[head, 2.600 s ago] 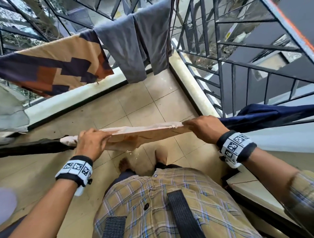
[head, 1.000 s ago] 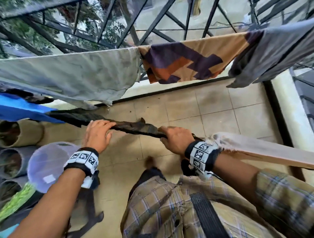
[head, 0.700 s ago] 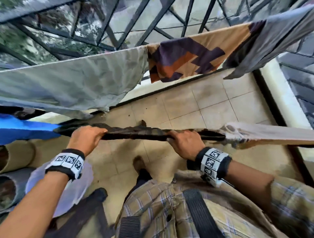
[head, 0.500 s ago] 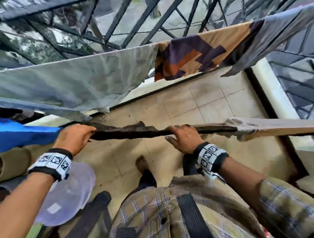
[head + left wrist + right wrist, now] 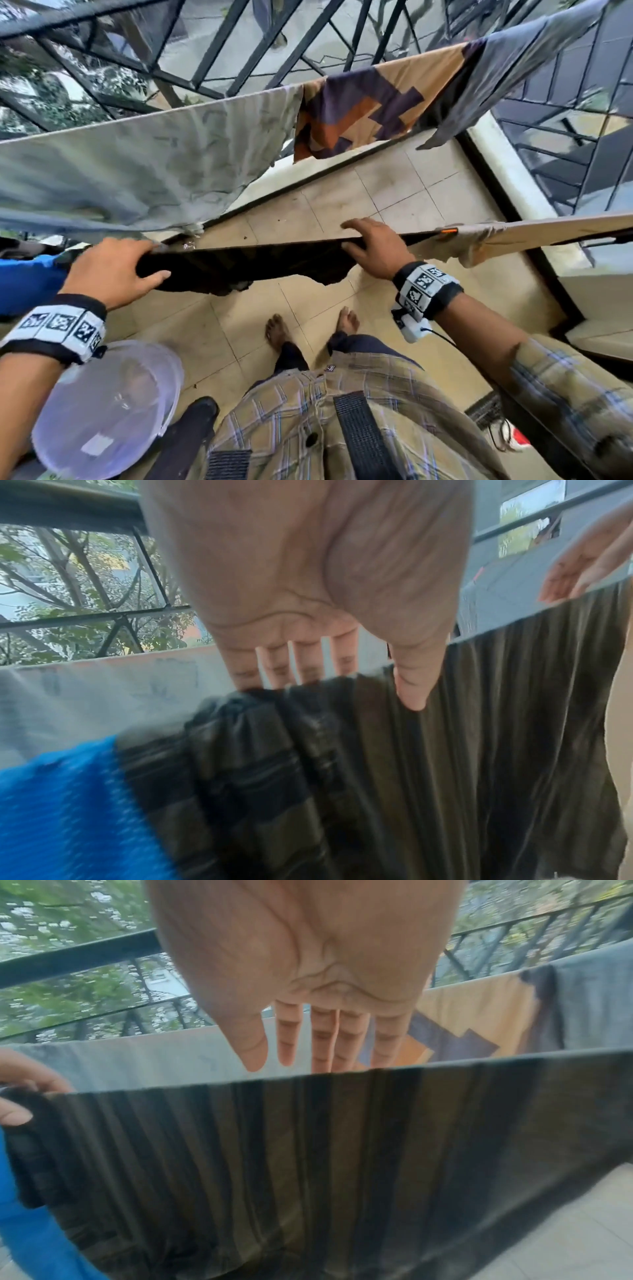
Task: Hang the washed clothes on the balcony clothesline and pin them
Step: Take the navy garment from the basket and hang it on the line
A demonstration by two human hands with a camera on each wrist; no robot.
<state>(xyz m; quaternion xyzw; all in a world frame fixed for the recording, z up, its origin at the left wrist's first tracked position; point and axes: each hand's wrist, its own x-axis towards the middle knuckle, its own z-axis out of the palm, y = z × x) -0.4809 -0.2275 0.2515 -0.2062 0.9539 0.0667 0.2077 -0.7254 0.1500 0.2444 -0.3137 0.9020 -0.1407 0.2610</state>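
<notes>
Head view: dark olive-and-black striped cloth (image 5: 253, 265), thin and pleated into vertical folds, hangs over the near clothesline between both hands. Left hand (image 5: 113, 270) grips its bunched left end, fingers over the top edge and thumb curled under the front. Right hand (image 5: 373, 250) lies on the top edge with fingers straight and spread, pressing, not pinching; the right wrist view confirms flat fingers (image 5: 323, 1039) reaching just over the edge.

Left wrist view: blurred, cloth crumpled thick under the fingers, smoother to the right.

Around it:
- bright blue fabric (image 5: 27, 284) touching the cloth's left end
- beige cloth (image 5: 534, 236) just right of the right hand, orange clothes peg (image 5: 448, 231) on its near corner
- far line: pale grey wrinkled sheet (image 5: 144, 164), tan cloth with purple and orange block pattern (image 5: 370, 102), grey garment (image 5: 520, 65)
- black metal balcony grille (image 5: 219, 44) behind
- translucent round plastic tub (image 5: 106, 407) on the beige floor tiles (image 5: 387, 192), low left, partly hidden by the left forearm

Versus 0.5 s ago: the cloth was a narrow rope-like twist on the line; it now hangs wider and flatter. Right hand has opened from a loose hold. Camera tilted slightly down and right.
</notes>
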